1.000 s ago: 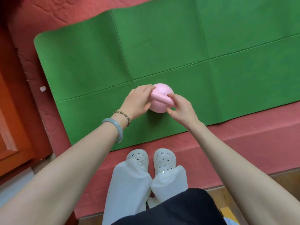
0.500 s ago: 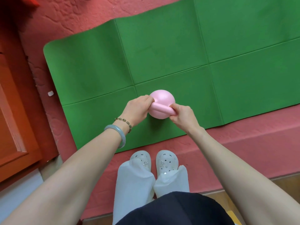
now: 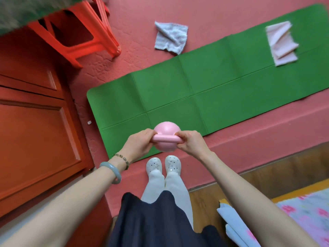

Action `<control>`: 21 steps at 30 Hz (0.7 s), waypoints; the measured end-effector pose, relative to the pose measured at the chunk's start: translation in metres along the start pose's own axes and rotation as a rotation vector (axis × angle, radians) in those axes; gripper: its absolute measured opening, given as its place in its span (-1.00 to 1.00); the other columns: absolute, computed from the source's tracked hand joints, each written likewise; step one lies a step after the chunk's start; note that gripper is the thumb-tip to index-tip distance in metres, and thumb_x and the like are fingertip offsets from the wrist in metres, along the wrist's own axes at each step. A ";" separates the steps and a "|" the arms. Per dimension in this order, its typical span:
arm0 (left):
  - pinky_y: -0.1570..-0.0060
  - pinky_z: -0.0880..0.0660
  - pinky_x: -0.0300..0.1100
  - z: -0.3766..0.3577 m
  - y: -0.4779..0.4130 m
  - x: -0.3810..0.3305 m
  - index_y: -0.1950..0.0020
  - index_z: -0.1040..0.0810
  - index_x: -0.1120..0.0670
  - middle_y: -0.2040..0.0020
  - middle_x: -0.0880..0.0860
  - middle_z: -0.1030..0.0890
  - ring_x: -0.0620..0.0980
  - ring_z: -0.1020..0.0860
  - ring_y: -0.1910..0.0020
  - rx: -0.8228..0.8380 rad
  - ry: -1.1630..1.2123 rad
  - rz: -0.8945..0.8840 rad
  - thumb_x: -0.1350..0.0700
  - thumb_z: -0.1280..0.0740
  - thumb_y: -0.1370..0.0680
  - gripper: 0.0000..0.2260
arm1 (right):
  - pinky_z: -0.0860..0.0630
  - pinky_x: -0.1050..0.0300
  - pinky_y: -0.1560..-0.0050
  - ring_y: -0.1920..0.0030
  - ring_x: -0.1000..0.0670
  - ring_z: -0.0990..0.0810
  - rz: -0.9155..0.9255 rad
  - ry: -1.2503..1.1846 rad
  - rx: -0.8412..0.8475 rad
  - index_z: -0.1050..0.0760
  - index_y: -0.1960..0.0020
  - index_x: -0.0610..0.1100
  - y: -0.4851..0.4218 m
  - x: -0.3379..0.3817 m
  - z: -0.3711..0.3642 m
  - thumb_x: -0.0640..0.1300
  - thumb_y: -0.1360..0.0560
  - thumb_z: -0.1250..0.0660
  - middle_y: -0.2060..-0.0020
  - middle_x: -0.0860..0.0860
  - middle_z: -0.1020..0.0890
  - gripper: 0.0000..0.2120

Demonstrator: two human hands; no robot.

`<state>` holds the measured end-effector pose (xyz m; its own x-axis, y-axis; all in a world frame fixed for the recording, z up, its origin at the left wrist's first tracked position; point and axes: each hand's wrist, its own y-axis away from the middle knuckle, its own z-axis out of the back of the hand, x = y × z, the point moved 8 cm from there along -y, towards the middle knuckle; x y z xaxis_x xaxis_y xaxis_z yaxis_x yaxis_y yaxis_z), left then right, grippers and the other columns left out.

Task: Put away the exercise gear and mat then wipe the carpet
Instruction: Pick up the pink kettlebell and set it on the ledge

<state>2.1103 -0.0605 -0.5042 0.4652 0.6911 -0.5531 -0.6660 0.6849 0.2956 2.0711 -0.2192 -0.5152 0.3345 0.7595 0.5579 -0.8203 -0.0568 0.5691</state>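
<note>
My left hand (image 3: 140, 145) and right hand (image 3: 190, 143) covered both ends of the kettlebell (image 3: 166, 130) handle, and my fingertips were tucked out of sight beneath it. The kettlebell hid part of the mat's (image 3: 178, 90) near edge. At the upper left, a blurred grey-green mass (image 3: 21, 9) was beyond telling, and it covered part of the stool (image 3: 74, 47). A white speck (image 3: 89, 122) beside the mat was too small to name. The flowered cloth (image 3: 306, 216) ran off the lower right.

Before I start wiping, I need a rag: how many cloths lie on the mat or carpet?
2. A white cloth lies on the carpet beside the green mat; a pink cloth lies on the mat's right end. Others may lie out of view.
</note>
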 end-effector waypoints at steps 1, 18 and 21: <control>0.37 -0.49 -0.05 0.019 0.004 -0.018 -0.04 -0.49 0.14 0.11 0.09 -0.58 0.12 -0.56 0.21 0.011 0.002 -0.022 0.02 -0.25 -0.51 -0.78 | -0.49 0.12 0.24 0.23 -0.10 -0.59 0.005 0.014 -0.009 -0.62 0.05 -0.11 0.016 0.011 0.019 -0.24 -0.29 -0.38 0.24 -0.07 -0.67 -0.76; 0.32 -0.47 -0.02 0.288 0.049 -0.332 -0.08 -0.41 0.14 0.07 0.10 -0.49 0.09 -0.51 0.27 -0.064 -0.191 -0.567 -0.15 -0.07 -0.54 -0.62 | -0.42 0.13 0.35 0.33 -0.03 -0.53 0.100 0.007 -0.440 -0.60 0.15 -0.19 0.301 0.132 0.305 -0.18 -0.26 -0.38 0.33 -0.07 -0.63 -0.82; 0.32 -0.48 -0.06 0.312 0.053 -0.390 -0.09 -0.40 0.12 0.07 0.09 -0.50 0.07 -0.51 0.28 -0.115 -0.205 -0.689 -0.14 -0.09 -0.55 -0.65 | -0.33 0.14 0.38 0.38 0.06 -0.44 0.085 -0.015 -0.566 -0.59 0.21 -0.15 0.354 0.132 0.342 -0.22 -0.27 -0.41 0.41 0.02 -0.55 -0.90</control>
<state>2.0756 -0.2216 -0.0302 0.8938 0.1485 -0.4232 -0.2340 0.9594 -0.1576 1.9836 -0.3608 -0.0332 0.2592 0.7581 0.5984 -0.9640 0.2415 0.1116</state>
